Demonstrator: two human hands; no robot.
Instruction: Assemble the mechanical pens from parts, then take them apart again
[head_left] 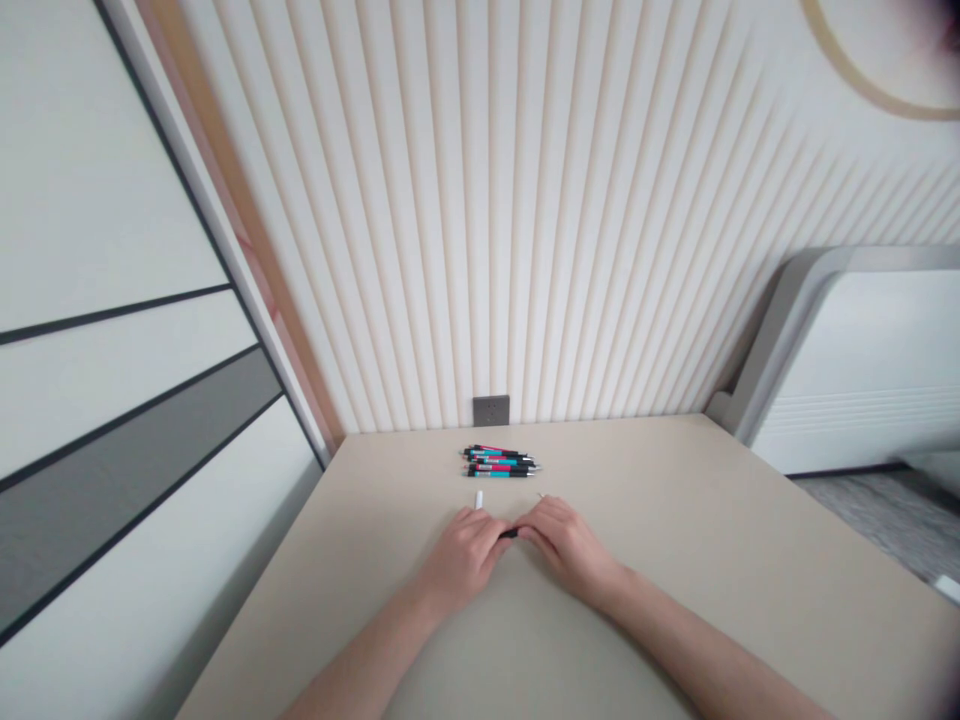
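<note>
My left hand (466, 552) and my right hand (564, 541) rest on the beige table (720, 560), fingers curled and meeting in the middle. Between them they grip a small dark object (509, 533), most of it hidden; it looks like part of a pen. A small white piece (478, 499) lies just beyond my left hand. A thin pale tip (540, 495) sticks out past my right hand. Farther back lies a small pile of pens (499, 462) with teal, pink and black barrels.
The table's far edge meets a ribbed white wall with a grey socket plate (490, 410). A panelled cabinet (112, 400) stands at the left. A white padded headboard (855, 360) is at the right, with grey floor below it.
</note>
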